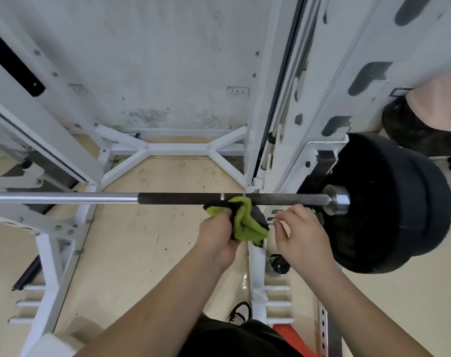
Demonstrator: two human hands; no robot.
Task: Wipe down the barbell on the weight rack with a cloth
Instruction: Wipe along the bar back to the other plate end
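The barbell [167, 198] runs left to right across the middle of the head view, shiny steel on the left and dark knurled grip toward the right, ending in a collar and black weight plates [394, 204]. A lime-green and black cloth [245, 222] is bunched just under the bar, its top edge touching the dark section. My left hand [218, 237] grips the cloth from the left. My right hand [300, 234] hovers beside the cloth, fingers apart, holding nothing, just below the bar near the collar.
The white rack frame [275, 104] rises on the right, with slotted uprights and cross braces behind the bar. Another white upright [51, 253] stands at the left. A black bottle [278, 264] lies on the tan floor below my right hand. A person's arm shows at the far right edge.
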